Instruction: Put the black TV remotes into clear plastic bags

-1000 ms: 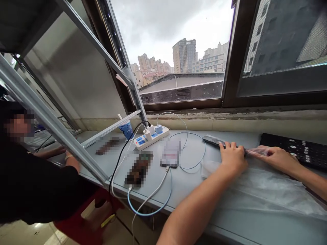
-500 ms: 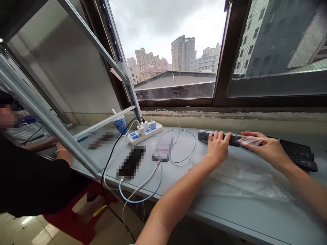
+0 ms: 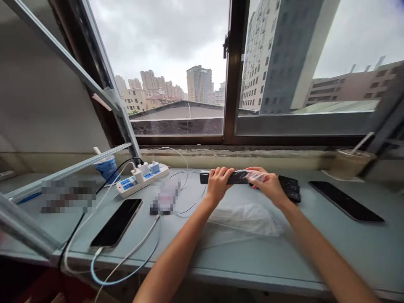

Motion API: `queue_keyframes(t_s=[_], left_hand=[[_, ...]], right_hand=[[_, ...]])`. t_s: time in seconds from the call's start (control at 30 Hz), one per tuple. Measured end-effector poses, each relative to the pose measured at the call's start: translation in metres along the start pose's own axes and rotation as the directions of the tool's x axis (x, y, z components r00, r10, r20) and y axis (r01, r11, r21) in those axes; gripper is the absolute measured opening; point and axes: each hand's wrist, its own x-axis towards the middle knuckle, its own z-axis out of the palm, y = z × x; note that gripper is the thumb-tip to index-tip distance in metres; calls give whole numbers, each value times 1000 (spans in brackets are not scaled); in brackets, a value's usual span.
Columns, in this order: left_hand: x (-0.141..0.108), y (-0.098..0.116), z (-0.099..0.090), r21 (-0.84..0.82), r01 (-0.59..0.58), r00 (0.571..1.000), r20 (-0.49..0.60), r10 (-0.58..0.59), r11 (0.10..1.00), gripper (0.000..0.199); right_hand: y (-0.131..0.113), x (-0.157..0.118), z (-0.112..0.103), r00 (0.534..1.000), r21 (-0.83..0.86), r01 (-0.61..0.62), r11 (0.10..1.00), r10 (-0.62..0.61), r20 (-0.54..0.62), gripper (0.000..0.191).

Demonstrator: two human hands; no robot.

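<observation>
A black remote control (image 3: 239,177) in clear plastic film is held level just above the table between my two hands. My left hand (image 3: 217,182) is closed over its left part, fingers along the far side. At its right end my right hand (image 3: 267,184) pinches the wrapped end and the crinkled film. Several black remote controls (image 3: 289,188) with buttons lie just right of my right hand, partly hidden by it. Below my hands a clear plastic bag (image 3: 248,219) lies crumpled on the table (image 3: 240,256).
To the left are a power strip (image 3: 142,179) with plugs, a blue cup (image 3: 106,168), a charging phone (image 3: 116,223) and loose cables. A dark phone (image 3: 345,201) and a drink cup (image 3: 350,163) stand at the right. A metal frame (image 3: 72,162) rises at the left.
The view has swung right, bringing the right-hand phone and drink cup into sight; the person at the left is almost out of view. Both hands keep hold of the wrapped remote control.
</observation>
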Motion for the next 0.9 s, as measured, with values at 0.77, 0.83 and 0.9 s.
queue_keyframes(t_s=[0.77,0.83,0.9], left_hand=[[-6,-20,-17,347,-138,978,-104,184,928,38],[-6,-23,-17,362,-139,976,-109,190,922,39],[-7,-25,-16,378,-134,976,-110,188,916,39]], right_hand=[[-10,-1,0,993,115,60,992,-71,91,19],[-11,-1,0,994,123,45,991,-57,97,19],[-12,-1,0,993,129,33,991,-47,106,19]])
